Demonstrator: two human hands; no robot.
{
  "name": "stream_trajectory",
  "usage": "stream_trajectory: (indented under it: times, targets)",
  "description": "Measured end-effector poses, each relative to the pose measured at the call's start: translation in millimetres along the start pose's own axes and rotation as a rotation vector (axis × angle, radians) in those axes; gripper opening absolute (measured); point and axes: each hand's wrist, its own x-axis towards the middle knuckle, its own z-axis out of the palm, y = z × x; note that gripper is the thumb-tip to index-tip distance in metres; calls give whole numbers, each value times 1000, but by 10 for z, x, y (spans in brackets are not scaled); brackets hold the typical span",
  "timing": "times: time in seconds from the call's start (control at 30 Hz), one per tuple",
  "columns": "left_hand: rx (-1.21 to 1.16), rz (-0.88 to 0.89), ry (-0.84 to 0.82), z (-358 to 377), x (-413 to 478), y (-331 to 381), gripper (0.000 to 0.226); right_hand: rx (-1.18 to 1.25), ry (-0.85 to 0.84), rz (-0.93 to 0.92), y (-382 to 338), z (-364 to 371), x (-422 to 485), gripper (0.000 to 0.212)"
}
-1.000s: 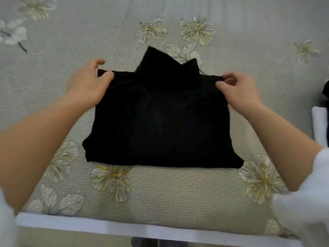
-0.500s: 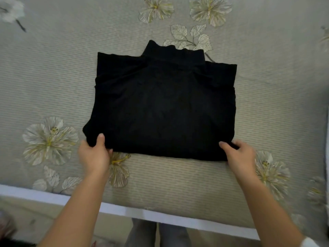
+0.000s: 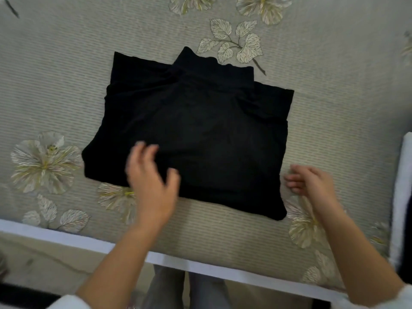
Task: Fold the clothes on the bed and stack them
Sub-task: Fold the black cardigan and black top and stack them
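Both hands were loose and held nothing. The left hand (image 3: pixel 151 181) was blurry, its fingers spread over the near left part of the folded black turtleneck sweater (image 3: pixel 200 130). The right hand (image 3: pixel 312 181), fingers softly bent, was just beside the sweater's near right edge. The sweater lay flat in the middle of the grey bed cover with pale flowers (image 3: pixel 334 108), and cover showed on every side of it. The white bed edge (image 3: pixel 66 238) ran near its front.

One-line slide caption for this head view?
Folded black top flat on the flowered bedspread; left hand open above its near edge, right hand open beside its near right corner.
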Motion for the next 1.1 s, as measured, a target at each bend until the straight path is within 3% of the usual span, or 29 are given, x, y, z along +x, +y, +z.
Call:
stream_trajectory:
  times: [0.13,0.23,0.37,0.5,0.6,0.73,0.87,1.1]
  targets:
    - [65,503,-537,585,-444,663,86,124,-23,7,-332,44,287,13]
    - [254,655,-768,899,-575,821,110,99,-32,-26,-544,118,432,21]
    - [406,633,-807,1027,-596,835,101,38,-61,-67,-719,250,527,38]
    - [313,584,-833,1000,-601,852,84,-62,48,-90,-825,413,528,44]
    - [-41,410,-906,887,-498,895,72,43,9,-14,-924,486,514,23]
    - [-580,34,-751,494,-258,905,43,267,-162,125,-1136,557,441,47]
    - [-920,-215,-527,30,-16,739,25,337,-155,-76,-1497,863,232,62]
    - [-1382,-725,-259,-617,333,5,33,151,-242,-272,-2103,1938,-318,66]
